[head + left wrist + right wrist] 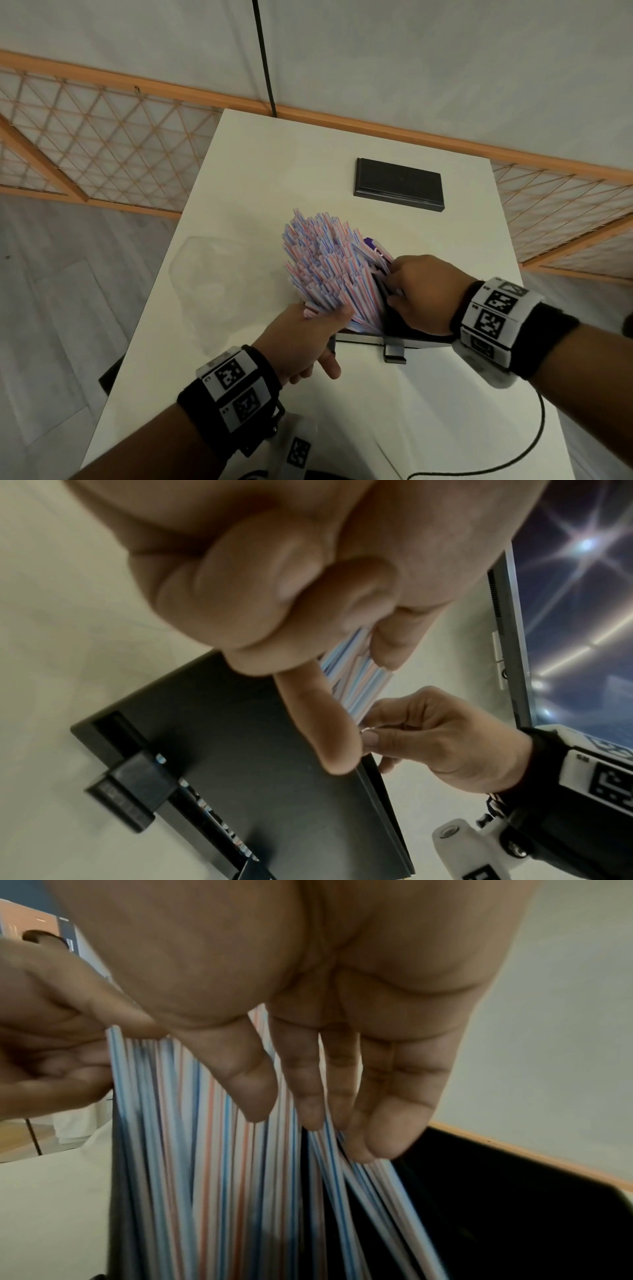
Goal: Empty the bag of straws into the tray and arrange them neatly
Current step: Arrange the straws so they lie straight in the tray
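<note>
A thick bundle of red- and blue-striped white straws (325, 270) stands tilted, fanning up and away from me, with its lower ends in a black tray (363, 337) near the table's front edge. My left hand (301, 339) grips the bundle's base, fingers curled round the straws (356, 680). On the bundle's right side, my right hand (421, 294) has its fingers (308, 1096) dug in among the straws (212, 1150) and holds a few of them apart. The empty clear bag (212, 274) lies flat on the table to the left.
A flat black rectangular piece (399, 185) lies at the far side of the white table (274, 171). Something purple (373, 245) shows behind the straws. A black clip (130, 791) sits on the tray's near edge. A cable (534, 442) trails at the front right.
</note>
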